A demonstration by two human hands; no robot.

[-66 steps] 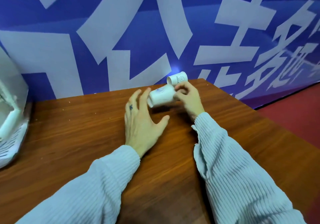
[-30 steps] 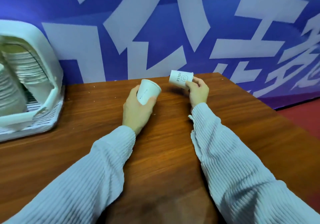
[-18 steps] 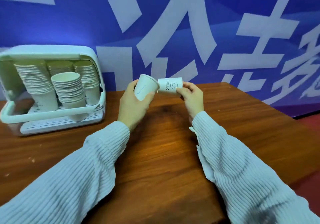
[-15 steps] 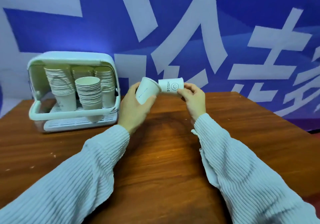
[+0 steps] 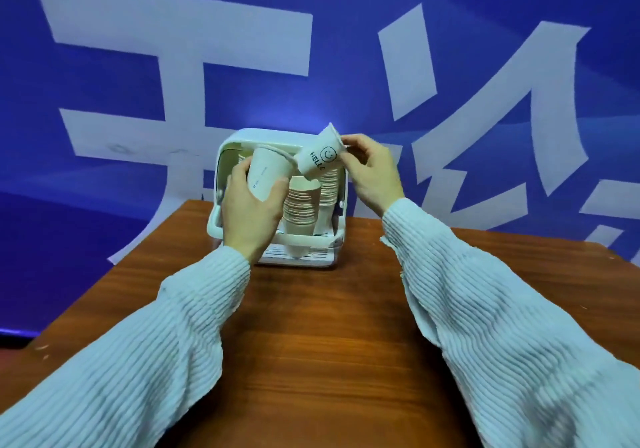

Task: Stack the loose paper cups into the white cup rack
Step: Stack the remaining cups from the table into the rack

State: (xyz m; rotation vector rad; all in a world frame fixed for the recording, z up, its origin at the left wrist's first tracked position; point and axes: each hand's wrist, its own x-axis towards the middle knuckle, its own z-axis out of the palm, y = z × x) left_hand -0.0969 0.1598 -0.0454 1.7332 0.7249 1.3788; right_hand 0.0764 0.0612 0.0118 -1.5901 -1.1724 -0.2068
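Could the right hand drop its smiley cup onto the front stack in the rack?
Probably yes: the right hand holds the smiley cup just above the front stack, whose top looks uncovered.

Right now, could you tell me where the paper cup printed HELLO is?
The right hand holds the HELLO cup tilted, above the front cup stack in the white cup rack.

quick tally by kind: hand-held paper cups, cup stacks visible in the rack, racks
Loose white paper cups in hand: 2, the plain cup and the HELLO smiley cup
Cup stacks visible in rack: 2; others may be hidden
White plastic cup rack: 1
Total: 5
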